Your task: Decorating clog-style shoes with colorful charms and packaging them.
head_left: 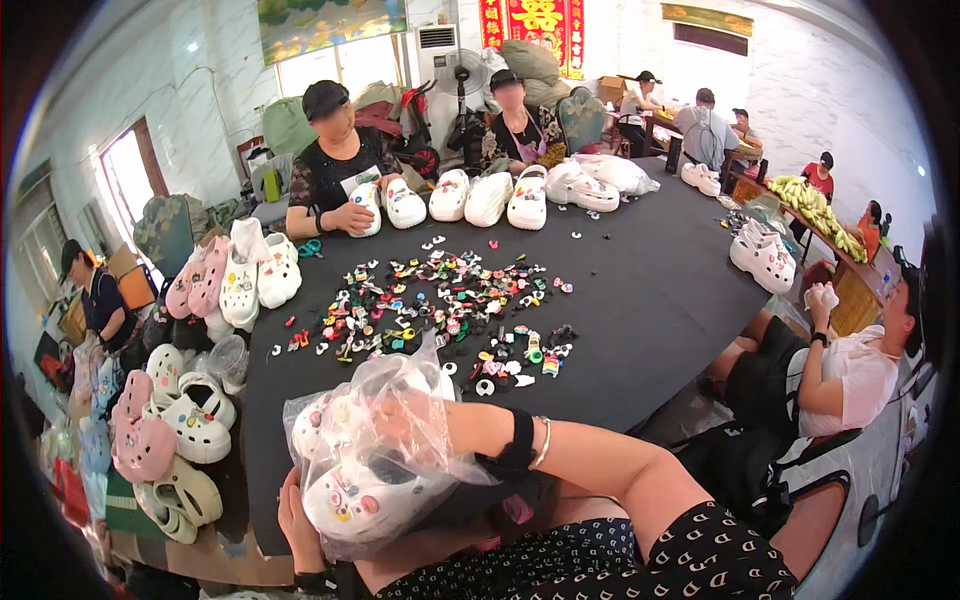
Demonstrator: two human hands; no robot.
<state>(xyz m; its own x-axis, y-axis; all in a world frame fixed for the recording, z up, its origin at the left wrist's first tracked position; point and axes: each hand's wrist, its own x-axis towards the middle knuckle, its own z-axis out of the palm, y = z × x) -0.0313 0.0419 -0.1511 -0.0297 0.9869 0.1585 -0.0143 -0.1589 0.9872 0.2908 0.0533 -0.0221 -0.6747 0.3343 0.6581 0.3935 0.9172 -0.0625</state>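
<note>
A pair of white clogs (345, 500) with colourful charms sits inside a clear plastic bag (440, 478) at the table's near edge. My left hand (299, 520) is closed around the bag's left side, its fingers partly hidden behind it. From the right, my right hand (402, 422) reaches in at the bag over the clogs; plastic blurs its fingers, so their grip does not show. A black band (521, 440) and a bracelet are on that wrist. Beyond the bag lies a wide scatter of small coloured shoe charms (430, 300) on the black tabletop (640, 300).
White clogs (488, 200) line the far edge, where a person (335, 160) handles one and another sits alongside. Pink and white clogs (240, 285) crowd the left edge, more (200, 425) below. At right sit a person (850, 370) and white clogs (763, 255). Bananas (815, 212) lie beyond.
</note>
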